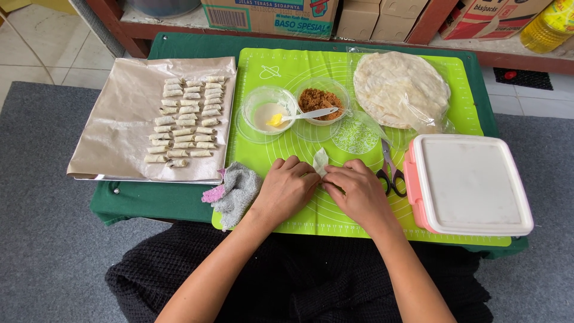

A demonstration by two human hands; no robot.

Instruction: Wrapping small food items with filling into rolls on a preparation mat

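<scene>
1. The left hand [286, 188] and the right hand [357, 191] rest side by side on the green silicone mat [299, 69], fingertips meeting over a small piece of pale wrapper [321, 161].
2. Both hands' fingers are curled together and pinched on the wrapper, whose free corner sticks up between them.
3. Just right of the right hand lie scissors [388, 170]; a grey cloth [238, 190] lies left of the left hand.
4. Beyond the hands stand a clear bowl [267, 109] with a yellow-tipped brush and a bowl of brown filling [321, 100].
5. A bagged stack of round wrappers [399, 88] sits at the far right, and a white-lidded pink box [468, 184] sits nearer.
6. Rows of finished small rolls [185, 119] lie on a paper-lined tray [113, 119] at left.
7. Behind, a shelf holds a printed cardboard carton [269, 15] with blue lettering, plain brown boxes [376, 18] and a yellow oil bottle [547, 27].
</scene>
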